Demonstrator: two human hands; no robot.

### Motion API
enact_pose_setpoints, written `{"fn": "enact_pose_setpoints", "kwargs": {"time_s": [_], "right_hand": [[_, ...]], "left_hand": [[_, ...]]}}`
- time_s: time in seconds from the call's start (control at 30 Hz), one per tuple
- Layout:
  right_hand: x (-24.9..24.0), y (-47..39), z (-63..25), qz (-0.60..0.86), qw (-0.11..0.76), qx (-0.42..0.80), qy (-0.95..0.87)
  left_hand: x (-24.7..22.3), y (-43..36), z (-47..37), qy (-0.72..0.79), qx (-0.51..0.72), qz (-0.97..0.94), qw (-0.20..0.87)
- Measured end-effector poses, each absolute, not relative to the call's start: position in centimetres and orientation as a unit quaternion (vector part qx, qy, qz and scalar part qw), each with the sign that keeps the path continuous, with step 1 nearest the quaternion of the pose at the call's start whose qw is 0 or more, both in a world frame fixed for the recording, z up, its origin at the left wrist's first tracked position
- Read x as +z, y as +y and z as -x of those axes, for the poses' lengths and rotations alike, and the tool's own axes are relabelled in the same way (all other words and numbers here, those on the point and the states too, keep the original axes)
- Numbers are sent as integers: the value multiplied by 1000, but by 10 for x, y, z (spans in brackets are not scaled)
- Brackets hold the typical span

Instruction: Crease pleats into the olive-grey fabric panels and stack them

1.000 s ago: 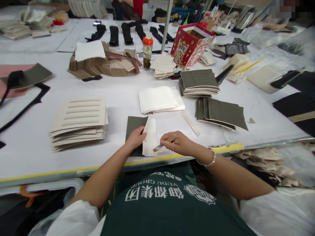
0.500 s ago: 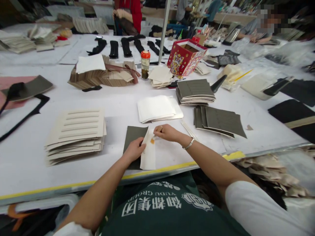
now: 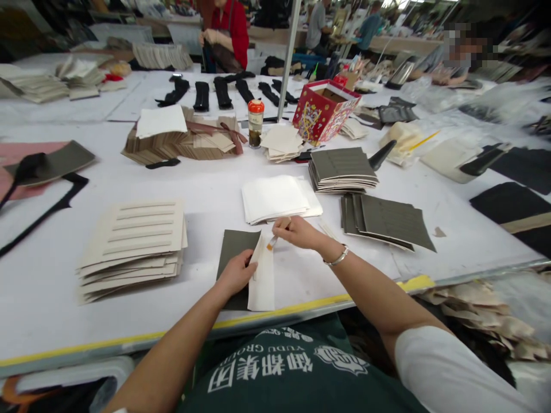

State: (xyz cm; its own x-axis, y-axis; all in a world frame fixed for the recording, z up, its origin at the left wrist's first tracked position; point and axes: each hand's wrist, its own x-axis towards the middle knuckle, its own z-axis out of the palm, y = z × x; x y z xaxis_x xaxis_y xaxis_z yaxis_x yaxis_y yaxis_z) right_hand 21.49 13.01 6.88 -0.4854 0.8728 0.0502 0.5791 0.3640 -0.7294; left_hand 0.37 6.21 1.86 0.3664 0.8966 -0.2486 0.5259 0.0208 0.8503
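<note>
My left hand [image 3: 236, 273] is closed on the turned-up edge of a dark grey panel [image 3: 235, 243], the thumb lying along the fold. The panel's pale side [image 3: 262, 291] faces up on the right. In a pinch, my right hand [image 3: 298, 233] grips a small brush [image 3: 272, 242] with amber-coloured bristles. Its tip points down at the pale strip's upper part; whether it touches cannot be told. Just beyond the hands sits a stack of white sheets [image 3: 275, 198]. A thin pale strip [image 3: 329, 230] lies partly behind my right wrist.
Slotted beige panels [image 3: 142, 241] are stacked at the left. Dark grey panels form two piles, one behind [image 3: 342, 166] and one nearer [image 3: 394, 221]. Farther back stand a red-lidded jar [image 3: 255, 123], a red box [image 3: 322, 115] and a metal pole [image 3: 287, 63]. Other people work beyond.
The view has tilted slightly, so the table appears lower. My right hand and the brush have shifted a little away from me and rightward over the pale strip. My left hand keeps its hold.
</note>
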Motion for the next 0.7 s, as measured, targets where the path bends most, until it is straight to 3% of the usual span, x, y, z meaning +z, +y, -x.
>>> {"fn": "enact_pose_setpoints", "kwargs": {"time_s": [0.1,0.23,0.4,0.57,0.7], "right_hand": [[61,139,-212,466,214,334,-791],[59,143,-213,522,280,296,-749],[57,142,-209,512,233,326,-760],[51,141,-211,539,272,288,-744],[48,131,-215,543,281,335,-717]], "left_hand": [[18,63,-3,530,190,-668,486],[20,63,-4,535,181,-668,485],[21,63,-5,528,190,-668,489],[21,63,-4,529,191,-669,487],[21,63,-4,531,190,-674,478]]}}
